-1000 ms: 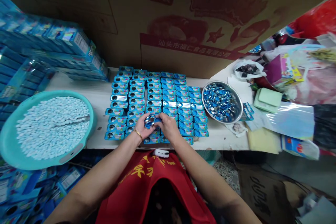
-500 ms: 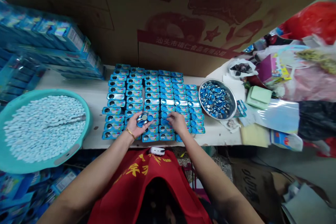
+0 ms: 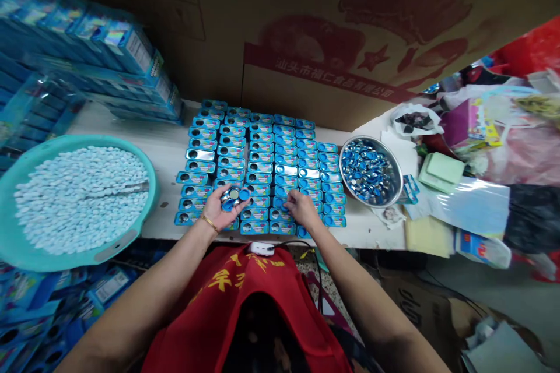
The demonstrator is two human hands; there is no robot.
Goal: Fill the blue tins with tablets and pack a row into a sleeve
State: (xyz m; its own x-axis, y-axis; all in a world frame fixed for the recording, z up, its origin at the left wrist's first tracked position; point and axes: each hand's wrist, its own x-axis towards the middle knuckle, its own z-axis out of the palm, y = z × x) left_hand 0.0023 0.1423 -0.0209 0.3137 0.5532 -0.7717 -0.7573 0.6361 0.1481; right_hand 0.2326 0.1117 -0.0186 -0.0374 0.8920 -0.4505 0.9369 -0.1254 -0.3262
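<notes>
Rows of small blue tins lie on the white table. In the left columns and the front tins dark round holes show; many tins further right have blue round discs in theirs. My left hand, palm up with curled fingers, cradles several small round metal lids, silver and blue, above the front tins. My right hand has its fingertips pinched together at a tin near the front of the middle-right column. A blue round lid shows at those fingertips, partly covered by them.
A steel bowl of loose round lids stands right of the tins. At left, a turquoise basin holds pale blue tablets. Stacked blue boxes stand behind it. A large cardboard box walls the back. Bags and papers crowd the right.
The view has shifted slightly. My right hand has moved a little toward me, from one tin to a nearer one in the same column. My left hand still holds the lids.
</notes>
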